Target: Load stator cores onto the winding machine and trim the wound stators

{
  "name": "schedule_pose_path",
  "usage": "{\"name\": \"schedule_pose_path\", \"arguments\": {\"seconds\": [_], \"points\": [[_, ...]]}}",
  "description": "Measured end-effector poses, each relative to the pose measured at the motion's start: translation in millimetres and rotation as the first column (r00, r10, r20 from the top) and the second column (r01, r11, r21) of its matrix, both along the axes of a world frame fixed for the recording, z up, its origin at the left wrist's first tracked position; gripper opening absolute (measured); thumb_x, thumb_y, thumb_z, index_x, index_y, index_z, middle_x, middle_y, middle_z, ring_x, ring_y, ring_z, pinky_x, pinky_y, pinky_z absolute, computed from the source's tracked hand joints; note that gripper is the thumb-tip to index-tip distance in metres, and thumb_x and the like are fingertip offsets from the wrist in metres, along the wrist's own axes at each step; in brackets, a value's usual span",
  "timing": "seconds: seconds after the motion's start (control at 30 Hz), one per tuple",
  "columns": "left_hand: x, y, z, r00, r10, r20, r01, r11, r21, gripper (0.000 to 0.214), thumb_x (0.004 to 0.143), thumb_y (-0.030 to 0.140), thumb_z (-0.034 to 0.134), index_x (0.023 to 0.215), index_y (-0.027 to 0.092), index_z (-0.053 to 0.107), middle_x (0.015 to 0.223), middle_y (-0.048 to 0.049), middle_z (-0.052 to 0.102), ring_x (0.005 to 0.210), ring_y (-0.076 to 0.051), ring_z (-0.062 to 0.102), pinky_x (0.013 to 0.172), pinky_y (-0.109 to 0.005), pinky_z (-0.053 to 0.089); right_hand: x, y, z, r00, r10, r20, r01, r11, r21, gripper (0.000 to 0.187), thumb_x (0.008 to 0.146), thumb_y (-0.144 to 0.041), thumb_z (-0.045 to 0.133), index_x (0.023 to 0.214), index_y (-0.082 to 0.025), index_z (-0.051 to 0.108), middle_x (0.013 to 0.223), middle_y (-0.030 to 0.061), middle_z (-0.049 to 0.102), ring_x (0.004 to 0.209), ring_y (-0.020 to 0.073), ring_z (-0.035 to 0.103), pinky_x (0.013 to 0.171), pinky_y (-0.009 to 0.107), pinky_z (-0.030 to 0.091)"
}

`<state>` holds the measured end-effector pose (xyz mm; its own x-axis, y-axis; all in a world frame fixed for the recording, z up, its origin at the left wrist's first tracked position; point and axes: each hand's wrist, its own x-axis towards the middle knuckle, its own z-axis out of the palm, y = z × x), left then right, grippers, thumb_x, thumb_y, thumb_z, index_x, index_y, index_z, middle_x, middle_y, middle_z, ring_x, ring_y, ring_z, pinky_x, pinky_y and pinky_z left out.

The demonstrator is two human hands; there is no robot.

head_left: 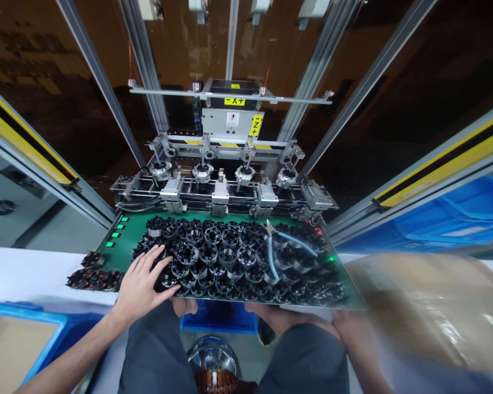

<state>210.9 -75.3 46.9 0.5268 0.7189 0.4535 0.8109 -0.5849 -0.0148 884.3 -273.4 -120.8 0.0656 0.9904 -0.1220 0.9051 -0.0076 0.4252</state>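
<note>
As the left hand lay on the black rings, its fingers were spread and loose.
The rings crowded the green tabletop across the middle of the frame, blue-handled pliers lying on them right of centre; copper-coloured windings sat at the left. At lower right, the right forearm met the table edge; I couldn't tell what its fingers held.

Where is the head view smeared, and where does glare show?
In the head view, the brown package at right is smeared, with glare streaks; the black rings blur toward the right; the left hand and pliers look sharper; the metal posts splay outward, suggesting wide-angle distortion.
</note>
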Motion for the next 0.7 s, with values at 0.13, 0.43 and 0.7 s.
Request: {"name": "schedule_pose_path", "arguments": {"seconds": [0.13,0.43,0.7], "points": [[0.3,0.7,0.9,1.000,-0.003,0.008,0.003,1.000,-0.006,0.062,0.098,0.064,0.074,0.144,0.022,0.067,0.168,-0.0206,0.058,0.158,-0.042,0.054,0.128,-0.063,0.045,-1.8,0.6,0.8,1.000,0.007,0.026,-0.007,1.000,-0.003,0.028,0.091,-0.006,0.064,0.107,-0.019,0.082,0.093,0.0154,0.073,0.104,0.0332,0.066,0.103,0.050,0.042],[1.0,-0.7,0.4,1.000,0.000,0.006,0.000,1.000,-0.001,0.064,0.098,0.065,0.074,0.145,0.022,0.067,0.168,-0.0203,0.058,0.158,-0.042,0.053,0.128,-0.062,0.045,-2.8,-0.5,4.0,1.000,0.012,0.023,-0.012,1.000,0.006,0.038,0.091,-0.008,0.063,0.123,-0.020,0.080,0.097,0.0166,0.075,0.107,0.0354,0.066,0.104,0.053,0.043],[0.3,0.9,1.1,1.000,-0.012,-0.005,0.012,1.000,0.018,0.063,0.099,0.065,0.073,0.144,0.021,0.067,0.169,-0.0207,0.057,0.158,-0.042,0.054,0.128,-0.060,0.045,-1.5,-0.5,1.2,1.000,0.006,0.010,-0.006,1.000,-0.004,0.039,0.089,-0.015,0.070,0.127,-0.020,0.078,0.099,0.0163,0.074,0.103,0.0333,0.066,0.106,0.054,0.042]]}}
